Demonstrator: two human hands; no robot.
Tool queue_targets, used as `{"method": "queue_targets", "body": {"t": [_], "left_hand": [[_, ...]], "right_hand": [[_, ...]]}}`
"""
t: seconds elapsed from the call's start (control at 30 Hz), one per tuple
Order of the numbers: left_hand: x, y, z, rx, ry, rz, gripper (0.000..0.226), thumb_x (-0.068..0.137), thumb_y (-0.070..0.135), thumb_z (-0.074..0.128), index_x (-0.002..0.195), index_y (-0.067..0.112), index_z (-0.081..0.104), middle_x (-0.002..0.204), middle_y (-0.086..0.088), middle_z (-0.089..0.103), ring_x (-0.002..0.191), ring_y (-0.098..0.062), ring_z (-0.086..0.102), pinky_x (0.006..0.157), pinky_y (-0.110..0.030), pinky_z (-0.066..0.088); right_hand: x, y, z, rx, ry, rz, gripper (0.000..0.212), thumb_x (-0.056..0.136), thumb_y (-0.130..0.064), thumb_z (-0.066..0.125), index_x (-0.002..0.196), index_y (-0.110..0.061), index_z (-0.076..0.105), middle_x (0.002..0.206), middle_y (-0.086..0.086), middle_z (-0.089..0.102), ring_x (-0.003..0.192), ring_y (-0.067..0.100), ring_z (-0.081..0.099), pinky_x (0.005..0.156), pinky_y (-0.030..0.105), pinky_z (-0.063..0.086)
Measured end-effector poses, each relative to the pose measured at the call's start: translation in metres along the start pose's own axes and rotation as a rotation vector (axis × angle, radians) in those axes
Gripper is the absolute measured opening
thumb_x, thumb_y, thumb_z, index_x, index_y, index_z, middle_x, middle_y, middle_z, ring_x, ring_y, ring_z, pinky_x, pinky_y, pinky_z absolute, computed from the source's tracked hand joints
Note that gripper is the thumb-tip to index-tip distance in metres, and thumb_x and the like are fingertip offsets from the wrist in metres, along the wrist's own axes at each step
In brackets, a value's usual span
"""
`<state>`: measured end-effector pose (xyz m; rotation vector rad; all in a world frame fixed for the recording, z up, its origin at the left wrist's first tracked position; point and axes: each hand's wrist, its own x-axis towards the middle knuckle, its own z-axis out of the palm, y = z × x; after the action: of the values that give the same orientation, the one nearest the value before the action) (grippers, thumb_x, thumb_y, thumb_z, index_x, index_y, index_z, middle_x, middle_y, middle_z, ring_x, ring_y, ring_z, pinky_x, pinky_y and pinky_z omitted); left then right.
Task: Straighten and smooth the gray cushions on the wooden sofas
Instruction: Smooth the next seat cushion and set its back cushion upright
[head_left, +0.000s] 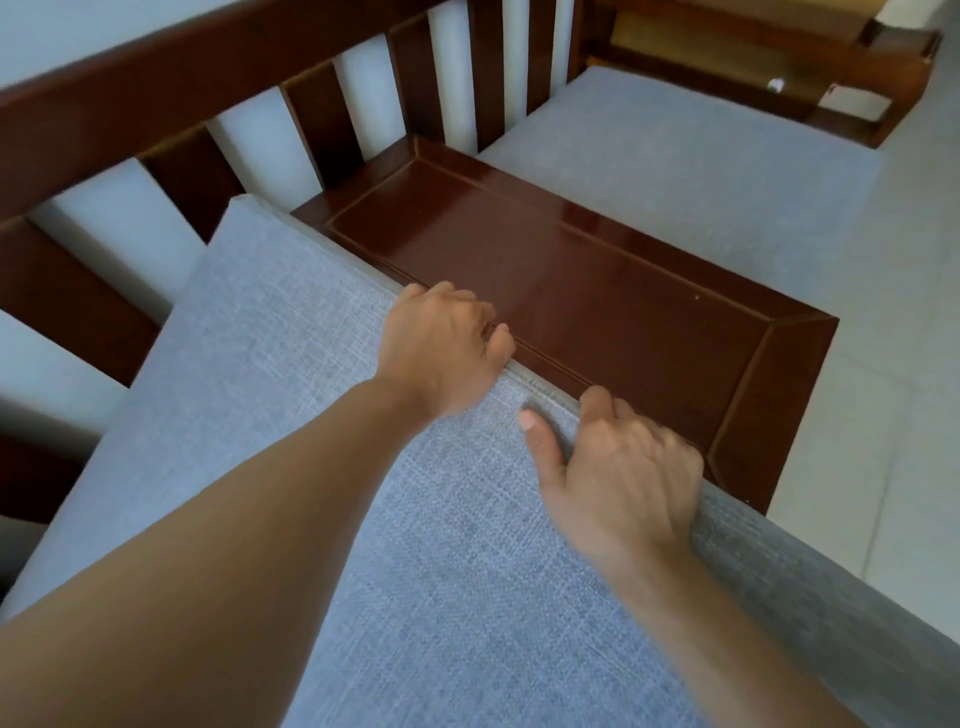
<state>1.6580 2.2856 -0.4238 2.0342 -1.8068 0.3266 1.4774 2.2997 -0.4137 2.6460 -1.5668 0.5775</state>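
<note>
A woven gray cushion on a slatted wooden sofa is gripped along its edge, beside a glossy wood panel, by the left hand and right hand, fingers curled closed.

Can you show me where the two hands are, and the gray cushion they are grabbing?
Left hand (441, 353), head view, on the back of the hand.
Right hand (628, 467), head view, on the back of the hand.
Cushion (291, 374), head view, on its bare top.
</note>
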Motion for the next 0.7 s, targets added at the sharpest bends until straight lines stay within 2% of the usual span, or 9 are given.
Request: {"method": "queue_targets", "body": {"t": [0.23, 0.5, 0.63, 0.7], "left_hand": [[-0.004, 0.008, -0.016, -0.001, -0.027, 0.013, 0.033, 0.079, 0.033, 0.028, 0.048, 0.023, 0.022, 0.050, 0.005, 0.034, 0.057, -0.018, 0.039, 0.063, -0.030, 0.025], [-0.021, 0.009, -0.039, 0.049, 0.107, 0.012, 0.034, 0.079, 0.026, 0.037, 0.047, 0.016, 0.031, 0.046, 0.004, 0.033, 0.050, -0.017, 0.036, 0.058, -0.027, 0.020], [-0.023, 0.012, -0.042, 0.051, 0.126, 0.006, 0.035, 0.079, 0.026, 0.037, 0.047, 0.016, 0.031, 0.046, 0.004, 0.032, 0.050, -0.015, 0.034, 0.058, -0.027, 0.020], [-0.020, 0.011, -0.038, 0.046, 0.106, -0.002, 0.035, 0.079, 0.027, 0.036, 0.047, 0.016, 0.032, 0.046, 0.004, 0.033, 0.050, -0.016, 0.035, 0.058, -0.028, 0.021]], "right_hand": [[-0.007, 0.005, -0.013, 0.049, 0.009, -0.026, 0.051, 0.088, -0.055, 0.038, 0.066, -0.012, 0.054, 0.050, 0.001, 0.054, 0.038, 0.021, 0.050, 0.049, 0.020, 0.015], [-0.023, -0.004, -0.034, 0.075, 0.087, -0.054, 0.047, 0.088, -0.051, 0.042, 0.067, -0.012, 0.056, 0.050, 0.000, 0.053, 0.038, 0.018, 0.047, 0.050, 0.021, 0.019], [-0.025, -0.004, -0.034, 0.113, 0.090, -0.060, 0.047, 0.090, -0.050, 0.043, 0.068, -0.011, 0.057, 0.049, -0.001, 0.051, 0.040, 0.012, 0.034, 0.049, 0.021, 0.020], [-0.022, -0.002, -0.030, 0.102, 0.078, -0.062, 0.046, 0.090, -0.049, 0.045, 0.068, -0.011, 0.057, 0.049, 0.000, 0.052, 0.039, 0.014, 0.035, 0.050, 0.020, 0.018]]}}
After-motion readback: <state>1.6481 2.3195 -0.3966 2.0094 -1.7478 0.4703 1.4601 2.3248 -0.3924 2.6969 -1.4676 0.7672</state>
